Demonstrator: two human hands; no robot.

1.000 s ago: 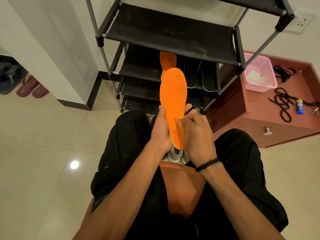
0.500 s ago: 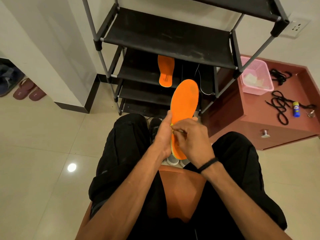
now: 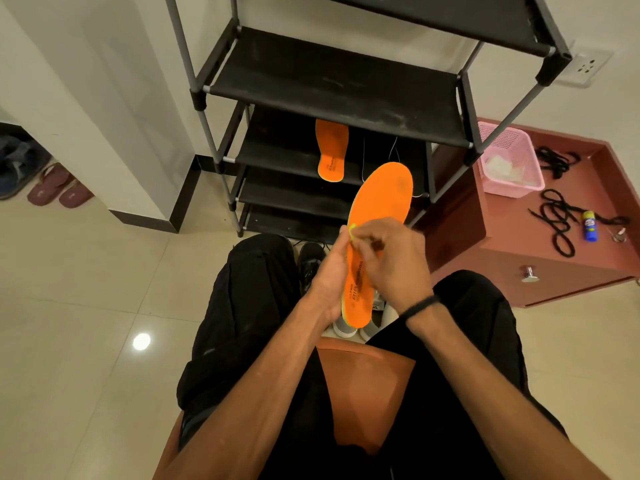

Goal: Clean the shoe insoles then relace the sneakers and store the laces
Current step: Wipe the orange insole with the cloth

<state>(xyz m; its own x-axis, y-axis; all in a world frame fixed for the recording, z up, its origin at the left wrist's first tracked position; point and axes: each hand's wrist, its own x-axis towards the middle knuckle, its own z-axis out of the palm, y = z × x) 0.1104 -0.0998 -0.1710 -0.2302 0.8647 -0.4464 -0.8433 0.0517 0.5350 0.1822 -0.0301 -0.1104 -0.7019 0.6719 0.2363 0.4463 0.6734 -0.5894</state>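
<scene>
The left hand (image 3: 330,271) grips the heel half of an orange insole (image 3: 379,216) along its left edge, toe end tilted up and away. The right hand (image 3: 394,261) lies over the insole's middle, fingers curled and pinching something small and yellowish against it; what it is cannot be told. A second orange insole (image 3: 331,150) lies on a middle shelf of the black shoe rack (image 3: 332,88). On the red cabinet (image 3: 519,251), a pink basket (image 3: 509,164) near the back edge holds something white, with black laces (image 3: 557,220) and a small blue bottle (image 3: 588,226) beside it. The floor is pale tile.
</scene>
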